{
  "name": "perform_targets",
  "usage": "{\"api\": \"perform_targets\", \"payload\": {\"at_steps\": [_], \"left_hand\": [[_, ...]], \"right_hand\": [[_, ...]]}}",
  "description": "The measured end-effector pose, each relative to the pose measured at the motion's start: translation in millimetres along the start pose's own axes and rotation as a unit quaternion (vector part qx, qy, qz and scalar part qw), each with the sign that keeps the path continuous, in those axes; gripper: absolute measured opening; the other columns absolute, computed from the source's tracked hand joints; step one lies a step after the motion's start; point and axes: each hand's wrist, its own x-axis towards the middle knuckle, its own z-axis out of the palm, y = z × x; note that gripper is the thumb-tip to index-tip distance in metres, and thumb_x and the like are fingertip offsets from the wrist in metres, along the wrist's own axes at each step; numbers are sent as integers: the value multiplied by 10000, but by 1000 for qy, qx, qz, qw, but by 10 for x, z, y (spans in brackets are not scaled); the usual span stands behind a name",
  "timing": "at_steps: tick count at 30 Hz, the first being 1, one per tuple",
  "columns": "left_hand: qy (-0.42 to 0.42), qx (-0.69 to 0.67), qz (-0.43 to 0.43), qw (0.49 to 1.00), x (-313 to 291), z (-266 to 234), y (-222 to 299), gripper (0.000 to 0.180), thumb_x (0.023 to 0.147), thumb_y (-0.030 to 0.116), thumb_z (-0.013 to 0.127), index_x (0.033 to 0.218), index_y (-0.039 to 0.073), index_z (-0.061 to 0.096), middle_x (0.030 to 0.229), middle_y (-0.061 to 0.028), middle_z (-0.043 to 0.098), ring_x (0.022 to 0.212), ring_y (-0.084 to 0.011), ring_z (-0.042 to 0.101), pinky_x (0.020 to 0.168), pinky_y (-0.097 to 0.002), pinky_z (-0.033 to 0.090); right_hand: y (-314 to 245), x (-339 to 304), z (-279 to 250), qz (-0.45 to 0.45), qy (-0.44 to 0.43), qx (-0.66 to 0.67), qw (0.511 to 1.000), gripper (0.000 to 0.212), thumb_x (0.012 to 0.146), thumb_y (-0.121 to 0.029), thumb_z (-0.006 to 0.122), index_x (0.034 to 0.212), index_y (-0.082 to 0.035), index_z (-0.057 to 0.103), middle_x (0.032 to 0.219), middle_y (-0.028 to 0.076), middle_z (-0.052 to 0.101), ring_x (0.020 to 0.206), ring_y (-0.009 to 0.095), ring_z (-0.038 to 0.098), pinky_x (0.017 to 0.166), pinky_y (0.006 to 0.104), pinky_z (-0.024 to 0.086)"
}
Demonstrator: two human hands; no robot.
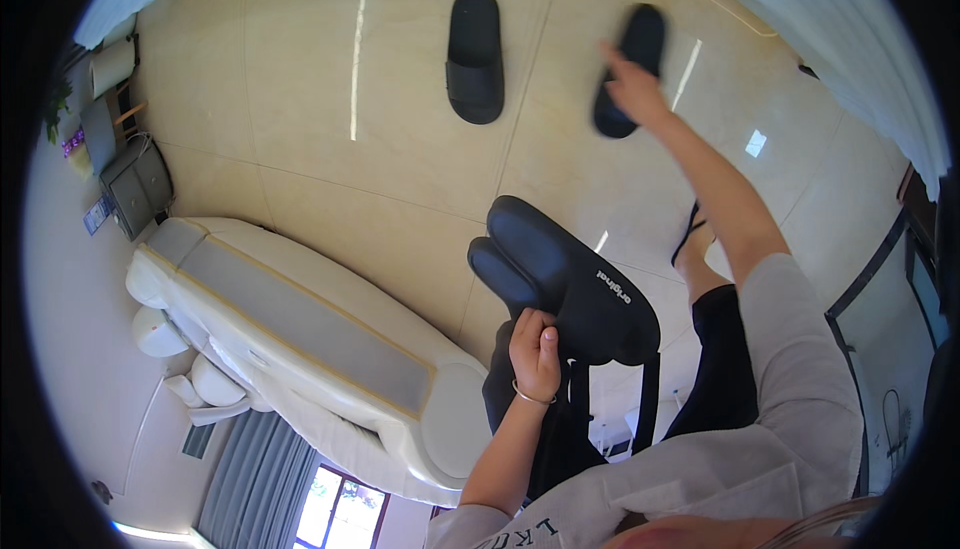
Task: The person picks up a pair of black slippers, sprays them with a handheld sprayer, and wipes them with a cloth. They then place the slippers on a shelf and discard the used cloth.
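My left hand [537, 354] is closed on a pair of black slide slippers [545, 249], gripping them low, near my lap. They are pressed together, one partly behind the other, with white lettering on one side. My right hand [637, 89] reaches far forward over a black slide [647, 31] at floor level. Both this hand and that slide are blurred by motion. One finger points out past the slide's left edge; the other fingers cannot be made out clearly. To its left, another black slide [474, 59] lies flat on the tiles.
Glossy beige tiles [330, 169] form the floor. A long white and grey padded sofa [310, 319] stands at the left. My sandalled foot [697, 249] is at the right. A dark-framed piece of furniture [890, 349] stands at the right edge, and pale fabric [850, 39] hangs at upper right.
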Motion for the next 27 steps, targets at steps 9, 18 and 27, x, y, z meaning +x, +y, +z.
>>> {"api": "perform_targets", "payload": {"at_steps": [9, 18, 27], "left_hand": [[206, -12, -40, 978, -46, -177, -398, 483, 1038, 393, 348, 850, -28, 494, 732, -117, 441, 687, -230, 438, 649, -339, 376], [214, -218, -175, 936, -188, -96, -7, 648, 1020, 482, 382, 1191, -109, 586, 1149, -191, 651, 1054, -302, 604, 977, -377, 445], [80, -215, -3, 973, -467, -741, 2012, 715, 1002, 567, 310, 1274, -44, 561, 1265, -192, 597, 1170, -303, 573, 1018, -405, 427]], "right_hand": [[-1648, 493, 679, -43, -121, -62, 990, 303, 874, -109, 517, 1144, -129, 654, 1077, 187, 664, 1021, 342, 648, 837, 457, 539], [453, -3235, -2210, 181, 24, -148, 972, 710, 711, -502, 702, 1274, -91, 563, 1204, 272, 572, 1106, 416, 574, 931, 528, 468], [1832, -7726, -3989, 480, 243, -18, 843, 673, 993, -556, 353, 1104, 40, 645, 1028, 332, 632, 975, 472, 607, 882, 499, 470]]}}
